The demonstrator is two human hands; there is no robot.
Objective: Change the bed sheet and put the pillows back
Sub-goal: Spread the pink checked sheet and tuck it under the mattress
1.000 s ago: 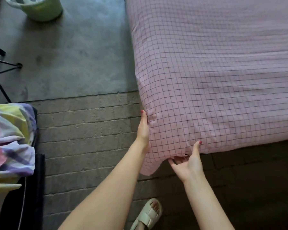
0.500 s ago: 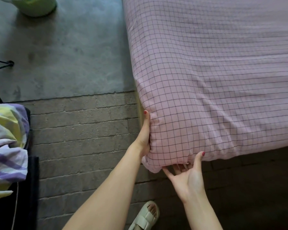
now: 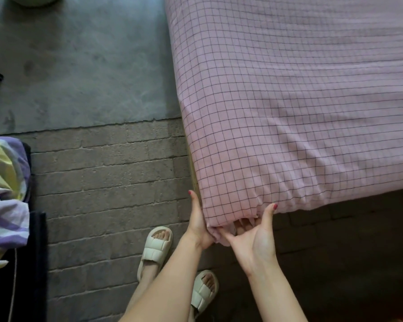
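Observation:
A pink sheet with a thin dark grid (image 3: 289, 112) covers the mattress, which fills the upper right of the head view. Its near left corner hangs down towards me. My left hand (image 3: 199, 223) lies against the left side of that corner, thumb pointing up along the mattress edge, its fingers hidden under the cloth. My right hand (image 3: 254, 238) is palm up under the corner, fingers tucked beneath the gathered sheet hem, thumb pressed up on the front face. No pillows are in sight.
The floor is grey brick (image 3: 107, 194) near me and smooth grey concrete (image 3: 79, 66) farther off. A crumpled multicoloured cloth (image 3: 5, 194) lies on a dark piece of furniture at the left edge. My two feet in cream sandals (image 3: 155, 249) stand just left of the corner.
The view has shifted so the corner sits lower and both sandals show. Both hands have come closer together at the bottom of the corner, and the loose hem is now bunched between them.

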